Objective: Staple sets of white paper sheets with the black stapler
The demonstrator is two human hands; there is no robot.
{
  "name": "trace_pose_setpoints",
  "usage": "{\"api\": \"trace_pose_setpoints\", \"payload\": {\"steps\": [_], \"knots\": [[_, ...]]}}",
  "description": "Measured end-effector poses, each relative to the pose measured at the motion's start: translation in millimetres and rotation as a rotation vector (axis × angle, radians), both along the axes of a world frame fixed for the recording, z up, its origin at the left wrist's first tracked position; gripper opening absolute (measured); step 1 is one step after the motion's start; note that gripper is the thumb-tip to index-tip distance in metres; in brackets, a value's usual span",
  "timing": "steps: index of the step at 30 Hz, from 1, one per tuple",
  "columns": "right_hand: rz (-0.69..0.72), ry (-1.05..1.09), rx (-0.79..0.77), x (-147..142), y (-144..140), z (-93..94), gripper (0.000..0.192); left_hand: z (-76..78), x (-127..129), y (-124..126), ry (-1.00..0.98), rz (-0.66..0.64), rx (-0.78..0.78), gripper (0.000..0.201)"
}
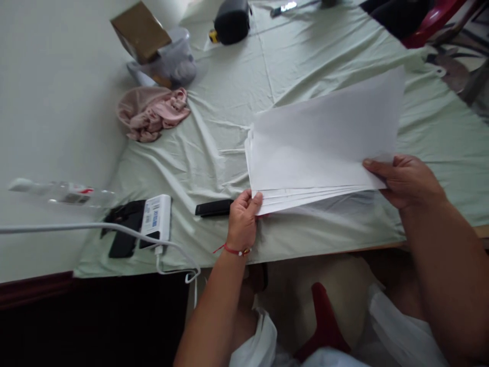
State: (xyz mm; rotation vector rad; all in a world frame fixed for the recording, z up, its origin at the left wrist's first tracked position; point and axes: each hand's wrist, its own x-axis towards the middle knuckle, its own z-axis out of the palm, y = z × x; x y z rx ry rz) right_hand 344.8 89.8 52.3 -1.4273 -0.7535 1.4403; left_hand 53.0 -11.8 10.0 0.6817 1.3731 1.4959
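Several sheets of white paper (324, 132) are held up over the cloth-covered table, slightly fanned along their left and near edges. My left hand (244, 214) pinches the near left corner of the sheets, thumb on top. At the near right corner, my right hand (408, 178) grips them with its thumb on top and its fingers hidden underneath. A black oblong object (214, 207) lies on the cloth just left of my left hand, its right end hidden behind that hand.
A pale green cloth (214, 153) covers the table. On the left are a white power strip (157, 219) with its cable, a black phone (124, 237), a clear bottle (72, 194) and pink fabric (156, 112). Farther back stand a cardboard box (140, 31) and a black case (232, 21).
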Motion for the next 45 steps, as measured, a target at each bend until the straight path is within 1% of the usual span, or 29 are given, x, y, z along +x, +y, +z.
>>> {"api": "trace_pose_setpoints", "payload": {"steps": [3, 6, 9, 12, 14, 16, 19, 23, 26, 30, 34, 39, 42, 45], "knots": [[0.011, 0.014, 0.005, 2, 1, 1.0, 0.012, 0.9, 0, 0, 0.08, 0.011, -0.011, 0.049], [0.024, 0.011, 0.0, 4, 0, 4.6, 0.012, 2.2, 0, 1, 0.05, 0.037, -0.036, 0.052], [-0.017, 0.004, -0.013, 4, -1, 9.9, 0.016, 5.6, 1, 1, 0.012, -0.013, -0.03, 0.05], [-0.042, 0.022, 0.002, 5, 0, 12.1, 0.016, 7.0, 1, 0, 0.072, -0.069, -0.033, 0.051], [-0.041, 0.038, 0.016, 8, 1, 10.5, 0.014, 5.5, 1, 1, 0.102, -0.059, -0.038, 0.053], [-0.024, 0.039, 0.007, 12, 3, 7.5, 0.012, 3.3, 2, 4, 0.08, -0.036, -0.045, 0.052], [0.011, 0.029, -0.009, 19, 3, 3.1, 0.011, 1.2, 5, 12, -0.009, -0.002, -0.015, 0.05], [0.039, 0.009, -0.017, 25, 2, 1.9, 0.009, -0.5, 10, 21, -0.098, 0.001, 0.017, 0.055], [0.04, 0.001, -0.033, 25, 3, 4.7, 0.008, -4.3, 13, 25, -0.071, -0.003, -0.007, 0.049], [0.038, -0.012, -0.04, 25, 4, 8.6, 0.009, -8.5, 15, 29, -0.054, 0.047, 0.016, 0.048], [0.034, -0.005, -0.046, 30, 3, 9.8, 0.013, -6.3, 17, 32, -0.092, 0.035, 0.014, 0.05], [0.023, 0.018, 0.004, 39, 3, 7.6, 0.02, -2.9, 13, 33, -0.155, 0.006, 0.043, 0.054], [0.081, 0.011, 0.053, 46, 4, 3.5, 0.025, -2.3, 7, 35, -0.09, -0.007, 0.058, 0.052], [0.161, 0.003, 0.12, 50, 3, 0.5, 0.03, 3.3, 0, 36, 0.087, -0.008, 0.137, 0.047]]}}
